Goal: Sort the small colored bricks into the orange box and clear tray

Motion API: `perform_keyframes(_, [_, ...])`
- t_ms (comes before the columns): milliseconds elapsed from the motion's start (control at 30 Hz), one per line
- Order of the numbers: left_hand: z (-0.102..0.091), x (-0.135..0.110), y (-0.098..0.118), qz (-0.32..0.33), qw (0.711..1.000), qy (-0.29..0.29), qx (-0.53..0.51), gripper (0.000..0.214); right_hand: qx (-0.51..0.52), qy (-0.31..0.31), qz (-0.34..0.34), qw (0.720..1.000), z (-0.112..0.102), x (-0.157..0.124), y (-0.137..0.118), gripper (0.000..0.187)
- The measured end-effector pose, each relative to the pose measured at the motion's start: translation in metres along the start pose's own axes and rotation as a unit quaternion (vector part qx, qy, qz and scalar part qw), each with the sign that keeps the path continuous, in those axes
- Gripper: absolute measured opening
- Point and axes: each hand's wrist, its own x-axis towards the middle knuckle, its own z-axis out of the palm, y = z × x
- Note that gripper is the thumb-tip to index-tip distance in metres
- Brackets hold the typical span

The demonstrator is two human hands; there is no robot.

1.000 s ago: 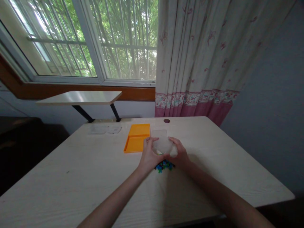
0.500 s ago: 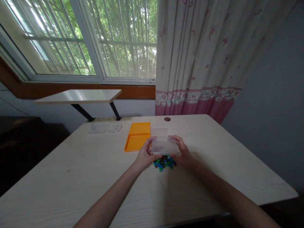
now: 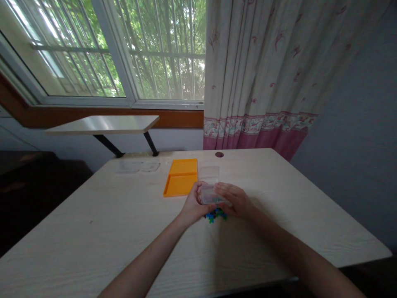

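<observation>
Between my two hands is a clear plastic box (image 3: 208,193), tilted over a small heap of blue, green and dark pieces (image 3: 214,215) on the table. My left hand (image 3: 197,203) grips the box's left side, thumb along the near edge. Across the top and right side lies my right hand (image 3: 234,198), its fingers bent over the box and its thumb below. Part of the heap is hidden behind the box and my hands. Just beyond the box, a clear flat lid-like piece (image 3: 209,171) lies on the table.
An orange two-part tray (image 3: 182,167) lies left of my hands. Farther left are clear plastic containers (image 3: 128,167) by the raised shelf (image 3: 105,124) on black legs. The pale wooden table (image 3: 124,231) has a round cable hole (image 3: 219,155) at its back edge, near the curtain.
My right hand has moved left from the box's right edge onto its top. The box has shifted slightly downward, and the hands now cover more of the heap.
</observation>
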Motion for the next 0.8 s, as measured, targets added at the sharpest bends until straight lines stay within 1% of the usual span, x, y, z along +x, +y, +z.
perform_keyframes(100, [0.000,-0.001,0.003,0.003,1.000,-0.002,0.000,0.063,-0.025,-0.009,0.011,1.000,0.001,0.000,-0.004,0.035])
perform_keyframes(167, [0.000,-0.001,0.004,0.007,1.000,0.000,0.001,0.063,-0.024,-0.007,0.010,1.000,0.002,0.001,-0.006,0.034])
perform_keyframes(333, [-0.003,-0.002,0.001,0.005,1.000,-0.020,0.018,0.060,0.045,0.032,0.034,0.998,-0.002,0.001,-0.006,0.032])
perform_keyframes(400, [-0.005,-0.002,0.001,0.000,0.999,-0.037,0.020,0.061,0.065,0.026,0.067,0.995,-0.006,0.002,-0.004,0.031])
perform_keyframes(467, [-0.006,-0.003,0.001,-0.009,0.998,-0.062,0.019,0.065,0.104,0.024,0.123,0.987,-0.009,0.002,-0.001,0.029])
perform_keyframes(500, [-0.006,-0.003,0.002,-0.014,0.997,-0.075,0.016,0.067,0.136,0.037,0.160,0.977,-0.010,0.002,0.001,0.029])
perform_keyframes(533, [-0.005,-0.004,0.002,-0.019,0.996,-0.086,0.011,0.069,0.178,0.060,0.204,0.961,-0.010,0.003,0.004,0.028])
perform_keyframes(567, [-0.005,-0.004,0.003,-0.025,0.995,-0.094,0.002,0.070,0.227,0.092,0.251,0.937,-0.010,0.003,0.008,0.028])
perform_keyframes(600, [-0.005,-0.004,0.004,-0.032,0.994,-0.101,-0.008,0.070,0.279,0.126,0.297,0.904,-0.009,0.004,0.012,0.029])
perform_keyframes(667, [-0.004,-0.003,0.005,-0.053,0.991,-0.118,-0.032,0.068,0.375,0.175,0.381,0.827,-0.006,0.007,0.020,0.033])
perform_keyframes(733, [-0.004,-0.003,0.006,-0.075,0.987,-0.135,-0.052,0.067,0.451,0.173,0.442,0.756,-0.002,0.009,0.026,0.034])
perform_keyframes(767, [-0.004,-0.002,0.007,-0.086,0.984,-0.143,-0.060,0.067,0.478,0.157,0.462,0.730,-0.001,0.009,0.028,0.033])
perform_keyframes(800, [-0.005,-0.002,0.007,-0.094,0.982,-0.150,-0.067,0.067,0.495,0.136,0.472,0.717,0.001,0.009,0.030,0.030])
